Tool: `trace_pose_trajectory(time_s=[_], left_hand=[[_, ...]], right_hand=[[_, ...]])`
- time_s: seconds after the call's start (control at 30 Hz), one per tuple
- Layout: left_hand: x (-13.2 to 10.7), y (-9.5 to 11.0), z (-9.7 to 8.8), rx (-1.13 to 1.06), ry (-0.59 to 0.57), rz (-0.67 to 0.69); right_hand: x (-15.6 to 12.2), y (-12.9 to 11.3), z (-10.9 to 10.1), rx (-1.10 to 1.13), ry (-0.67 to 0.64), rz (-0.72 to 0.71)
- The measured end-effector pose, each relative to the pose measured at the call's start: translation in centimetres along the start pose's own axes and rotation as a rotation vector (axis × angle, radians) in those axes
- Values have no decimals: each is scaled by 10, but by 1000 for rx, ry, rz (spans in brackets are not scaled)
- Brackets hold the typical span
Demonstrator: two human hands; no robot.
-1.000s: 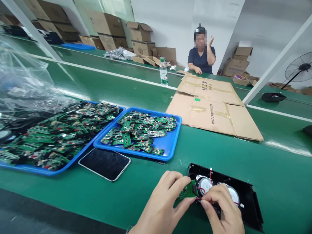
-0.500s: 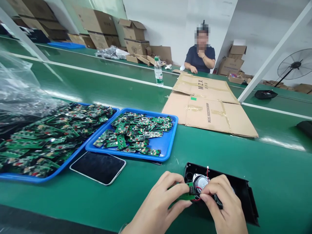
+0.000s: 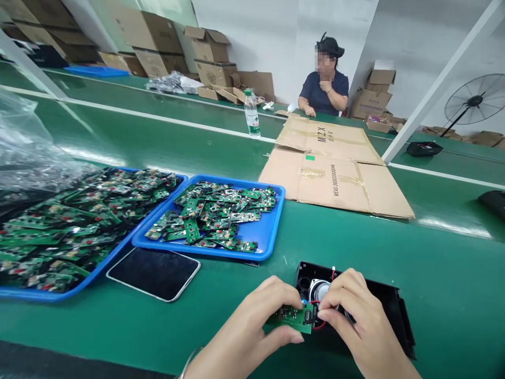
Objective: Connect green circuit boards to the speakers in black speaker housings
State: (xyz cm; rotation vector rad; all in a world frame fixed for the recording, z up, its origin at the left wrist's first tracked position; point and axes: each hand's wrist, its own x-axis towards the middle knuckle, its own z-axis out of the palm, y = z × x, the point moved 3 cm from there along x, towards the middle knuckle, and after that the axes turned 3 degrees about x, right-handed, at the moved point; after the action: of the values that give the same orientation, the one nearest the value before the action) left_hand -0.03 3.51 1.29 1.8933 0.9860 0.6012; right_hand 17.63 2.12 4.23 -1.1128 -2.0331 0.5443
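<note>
My left hand (image 3: 262, 316) grips a green circuit board (image 3: 295, 319) between thumb and fingers, its end with a small metal port turned to the right. My right hand (image 3: 351, 310) is closed in a pinch at that end, on a thin wire (image 3: 316, 311) beside the port; its exact tip is hidden by the fingers. Red wire loops past the board. Behind and below both hands lies an open black speaker housing (image 3: 389, 297) with a round silver speaker (image 3: 320, 289) inside. A red lead with a white plug (image 3: 333, 269) sticks up at the housing's far edge.
Blue trays (image 3: 272, 231) (image 3: 130, 247) heaped with circuit boards stand at the left, one partly under clear plastic (image 3: 35, 142). A phone (image 3: 153, 273) lies in front. Flattened cardboard (image 3: 335, 184) and a water bottle (image 3: 252, 116) are farther back. A person (image 3: 325, 87) sits across the bench.
The board has tilted so that more of its component face shows, and it has shifted slightly left and down. My right fingers stay pinched at its end. The view has shifted a little.
</note>
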Motion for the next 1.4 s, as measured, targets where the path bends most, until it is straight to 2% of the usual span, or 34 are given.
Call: trace_pose_trajectory(time_s=[0.23, 0.53, 0.77, 1.13, 1.4], left_hand=[[2, -5, -3, -27, -71, -35], [0, -12, -3, -103, -67, -47], [2, -12, -5, -93, -170, -55], [3, -17, -3, -161, -193, -52], [7, -14, -2, -260, -175, 28]], right_hand=[[8, -1, 3, 81, -186, 35], [4, 8, 8, 199, -291, 141], [6, 8, 6, 333, -369, 121], [6, 13, 9, 400, -367, 127], [6, 11, 12, 469, -391, 113]])
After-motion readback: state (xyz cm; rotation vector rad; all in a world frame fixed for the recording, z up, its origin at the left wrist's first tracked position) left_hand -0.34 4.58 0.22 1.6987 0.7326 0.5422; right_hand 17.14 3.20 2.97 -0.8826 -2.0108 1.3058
